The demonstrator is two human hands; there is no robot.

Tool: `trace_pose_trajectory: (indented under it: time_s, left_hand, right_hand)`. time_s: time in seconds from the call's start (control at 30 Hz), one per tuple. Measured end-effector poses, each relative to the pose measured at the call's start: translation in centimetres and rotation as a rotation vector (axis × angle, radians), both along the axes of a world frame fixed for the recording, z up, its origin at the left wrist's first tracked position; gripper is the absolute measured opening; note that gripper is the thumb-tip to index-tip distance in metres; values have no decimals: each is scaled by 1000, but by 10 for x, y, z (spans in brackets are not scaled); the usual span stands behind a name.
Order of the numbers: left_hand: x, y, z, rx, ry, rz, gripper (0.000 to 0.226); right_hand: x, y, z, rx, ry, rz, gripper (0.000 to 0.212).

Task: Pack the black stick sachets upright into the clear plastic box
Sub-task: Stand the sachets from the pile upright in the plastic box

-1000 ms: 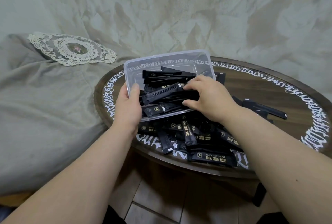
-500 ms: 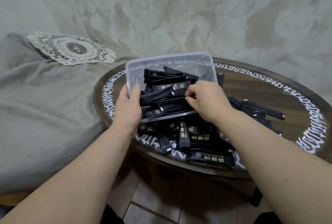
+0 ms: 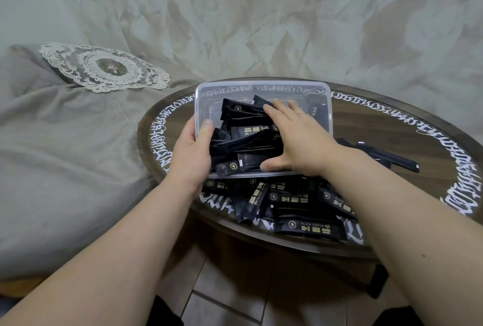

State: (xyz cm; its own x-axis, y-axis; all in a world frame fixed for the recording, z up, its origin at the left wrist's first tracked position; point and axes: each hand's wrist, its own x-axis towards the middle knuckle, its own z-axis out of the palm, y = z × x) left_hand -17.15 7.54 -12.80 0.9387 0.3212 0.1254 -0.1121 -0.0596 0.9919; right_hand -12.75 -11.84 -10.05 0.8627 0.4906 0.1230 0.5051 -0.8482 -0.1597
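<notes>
Head: one box (image 3: 264,87), sachets (image 3: 303,226) (perhaps dozens).

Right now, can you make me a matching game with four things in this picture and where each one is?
Things:
1. left hand
2. right hand
3. lace doily
4. loose sachets

Places:
A. on the grey cloth, beside the table
B. heaped on the table in front of the clear box
C. holding the box's left edge
D. spread flat over the sachets inside the box

Pairs: 1-C, 2-D, 3-A, 4-B
</notes>
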Motion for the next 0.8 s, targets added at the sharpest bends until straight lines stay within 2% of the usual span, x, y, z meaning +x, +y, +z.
trace_pose_trajectory:
  time_s: [0.17,0.27,0.37,0.47,0.67,0.8]
  left_hand:
    - [-1,-4,-1,-13,-2,-24,18]
    - [0,-4,-2,-49,-3,-13,17]
    - [0,-2,-3,-67,-4,-4,20]
    - [0,-3,-2,-43,-5,-3,19]
    - [0,-1,-3,-14,-9,-16,26]
    - [-1,-3,-1,32,-19,-37,27]
  right_hand:
    - [2,11,-14,-9,-16,-94,108]
    - [4,10,-10,42,-12,-76,107]
    - [7,2,-3,112,135,-13,114]
    - [8,-2,0,70,220,46,122]
    - [9,-10,13,46,237,105,116]
    - [6,-3,11,-73,110,60,117]
